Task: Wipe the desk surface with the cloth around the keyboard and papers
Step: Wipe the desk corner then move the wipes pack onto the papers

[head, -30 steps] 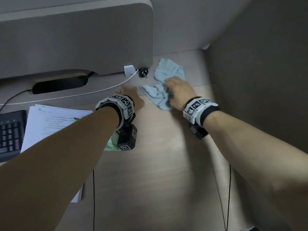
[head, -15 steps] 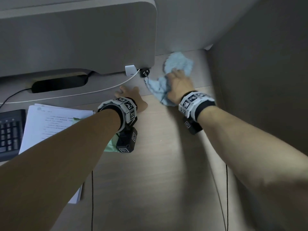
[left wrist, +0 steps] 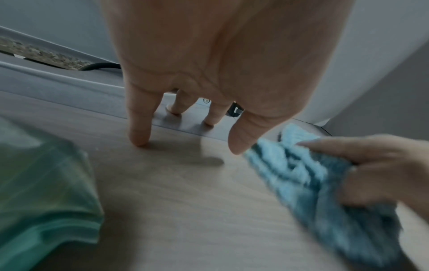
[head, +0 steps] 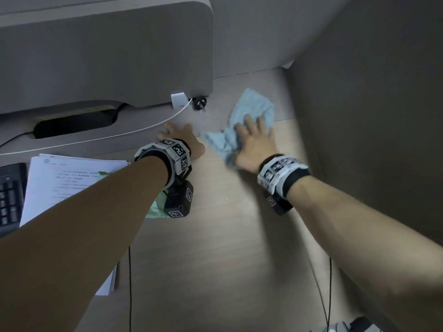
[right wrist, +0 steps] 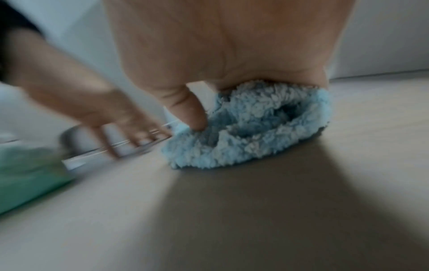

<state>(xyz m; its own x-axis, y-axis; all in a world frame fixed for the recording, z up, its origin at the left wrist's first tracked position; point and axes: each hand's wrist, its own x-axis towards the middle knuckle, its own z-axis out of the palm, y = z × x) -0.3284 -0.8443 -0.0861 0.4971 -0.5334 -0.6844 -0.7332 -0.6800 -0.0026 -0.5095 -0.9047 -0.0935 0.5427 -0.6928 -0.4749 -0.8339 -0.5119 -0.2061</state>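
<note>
A light blue fluffy cloth (head: 251, 109) lies bunched on the wooden desk (head: 215, 248), near the back right corner. My right hand (head: 254, 136) presses down on it with fingers spread and straight; in the right wrist view the thumb (right wrist: 195, 117) digs into the cloth (right wrist: 255, 132). My left hand (head: 178, 134) rests just left of the cloth, empty, its spread fingertips (left wrist: 139, 137) touching the desk. White papers (head: 72, 178) and a black keyboard (head: 9, 197) lie at the left, partly hidden by my left forearm.
A grey partition panel (head: 107, 51) stands behind the left hand, with a white charger (head: 178, 100), its white cable and a black plug (head: 200, 103) at its foot. A green item (head: 153, 208) lies under my left wrist. A wall (head: 371, 116) closes the right side.
My right hand pushed the cloth away toward the back wall, then drew it back toward me, its fingers now spread flatter. My left hand has stayed in place on the desk.
</note>
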